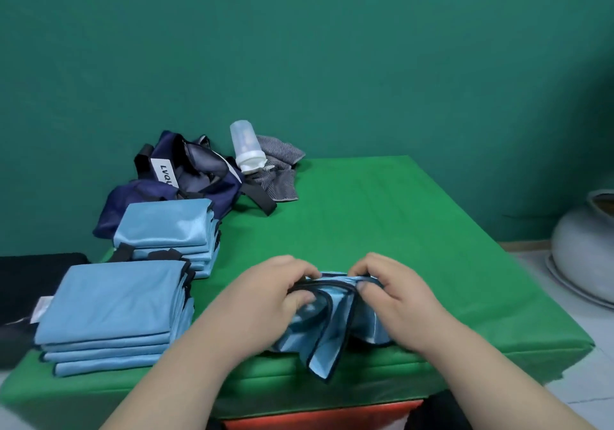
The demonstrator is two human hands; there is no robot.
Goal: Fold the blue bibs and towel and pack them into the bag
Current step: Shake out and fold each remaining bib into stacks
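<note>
The blue bib [327,326] I am working on looks thin, light and quite limp. Its sheen suggests a slick surface that would slide under a loose hold, and it has no stiffness to keep a crease unless I press it flat. The dark binding along its edge seems the firmest part, so I judge that the best place to take it. My left hand [275,296] has its fingers curled over the top edge with the thumb underneath, pinching the binding. My right hand [395,293] pinches the same edge just to the right, thumb in front and fingers bent over the far side. Both grips are nearly closed, with only the thickness of the gathered cloth between thumb and fingers. The bib sits at the near middle of the green table [382,217], bunched into loose pleats between my hands, and one corner droops over the near edge. To my left is a near stack of folded bibs [113,303], and a second stack [166,227] stands just beyond it. The navy bag [199,177] lies slumped at the far left. A grey striped cloth [282,170], probably the towel, lies unfolded just to the right of the bag under a tilted bottle [247,147].
</note>
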